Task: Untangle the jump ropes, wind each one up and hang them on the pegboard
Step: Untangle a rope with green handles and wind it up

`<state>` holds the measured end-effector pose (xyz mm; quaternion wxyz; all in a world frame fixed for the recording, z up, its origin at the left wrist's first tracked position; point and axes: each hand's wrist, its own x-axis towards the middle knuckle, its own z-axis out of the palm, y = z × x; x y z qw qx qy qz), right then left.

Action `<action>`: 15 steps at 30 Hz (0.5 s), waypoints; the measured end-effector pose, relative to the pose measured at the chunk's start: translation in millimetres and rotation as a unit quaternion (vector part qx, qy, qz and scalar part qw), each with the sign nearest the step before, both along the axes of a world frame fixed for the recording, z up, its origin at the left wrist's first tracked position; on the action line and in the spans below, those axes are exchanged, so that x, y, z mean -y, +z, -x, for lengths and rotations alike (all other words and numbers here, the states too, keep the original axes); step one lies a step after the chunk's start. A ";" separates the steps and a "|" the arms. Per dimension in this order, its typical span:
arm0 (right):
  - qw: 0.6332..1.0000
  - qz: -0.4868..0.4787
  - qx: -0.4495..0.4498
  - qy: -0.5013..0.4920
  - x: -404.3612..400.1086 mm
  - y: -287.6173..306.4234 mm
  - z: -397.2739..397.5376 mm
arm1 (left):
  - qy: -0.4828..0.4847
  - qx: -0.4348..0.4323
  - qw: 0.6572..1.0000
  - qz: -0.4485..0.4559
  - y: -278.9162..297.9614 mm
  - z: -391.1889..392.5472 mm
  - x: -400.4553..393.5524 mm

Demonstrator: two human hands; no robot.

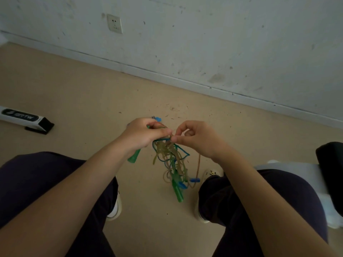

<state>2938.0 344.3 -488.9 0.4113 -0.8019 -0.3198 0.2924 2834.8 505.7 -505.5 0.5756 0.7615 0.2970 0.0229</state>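
Left hand [141, 134] is curled around one green handle [134, 157], which pokes out below the palm, and its thumb and fingers also pinch the top of the tangle [171, 160] of ropes. Right hand [197, 139] is right up against it, thumb and forefinger pinched on a strand at the same spot, so both hands meet at the top of the knot and the whole mess hangs down from there in mid-air between the knees [246, 190]. The tangle itself is a proper bird's nest: thin cords in blue, green and a pale tan/yellowish colour, all looped through each other, tightest near the fingers and looser lower down. A blue loop sticks out to the right side. A second green handle [178, 191] dangles at the bottom, pointing down and a bit right, with a couple of small blue pieces [194, 180] beside it, can't really tell if those are handles or clips. One tan strand [198, 164] drops straight from the right hand down to that blue bit. Another blue bit [157, 119] peeks out above the left hand. Person is sitting, dark trousers, light shoes [213, 172] on a beige floor [89, 93] with little specks of debris. Off to the left on the floor there's a white and black box [24, 118] with lettering, and behind everything a scuffed white wall [204, 34] with a socket [114, 23].
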 end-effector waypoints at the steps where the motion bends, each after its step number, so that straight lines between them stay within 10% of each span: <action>1: 1.000 0.002 0.001 -0.012 1.1 1.8 -1.0 | 0.020 0.011 1.000 -0.008 -0.5 -0.2 -1.8; 8: 0.973 -0.077 0.066 -0.207 22.9 10.3 -27.6 | 0.203 0.058 0.978 -0.003 -1.3 1.5 -29.2; 15: 0.993 -0.031 -0.083 -0.075 15.2 9.9 -12.4 | 0.058 0.064 0.994 0.061 -1.9 0.7 -11.1</action>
